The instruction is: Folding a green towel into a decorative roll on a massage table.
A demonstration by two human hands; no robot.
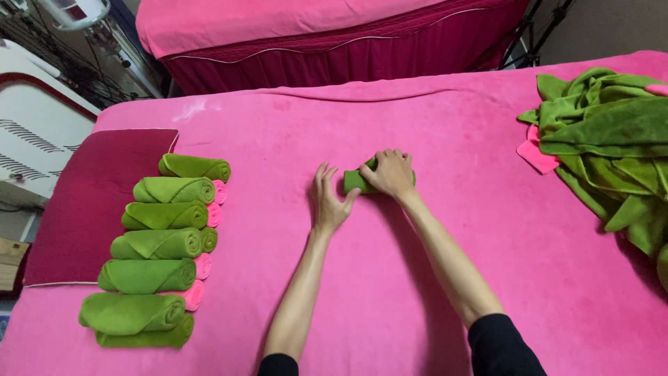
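Head view — one frame, looking down on a bed [431,278] covered in bright pink plush fabric.

Green rolled towel [356,181]: soft terry, short tight cylinder, lying near the middle of the bed, long axis running left to right.

Right hand [390,173]: palm down on top of the roll, fingers curled over its far side and closed on it; bare forearm, black sleeve at the near edge.

Left hand [328,202]: fingers spread wide and flat on the pink cover, thumb touching the roll's left end, gripping nothing.

Row of rolled towels [156,254]: finished green cylinders, with smaller pink rolls tucked at their right ends, lined up along the bed's left edge from near corner towards the far one — each with a spiral end face.

Dark red mat [90,202]: flat, piped edge, just left of the row.

Heap of loose green towels [612,146]: crumpled, at the bed's right edge, a pink cloth [536,154] showing beneath.
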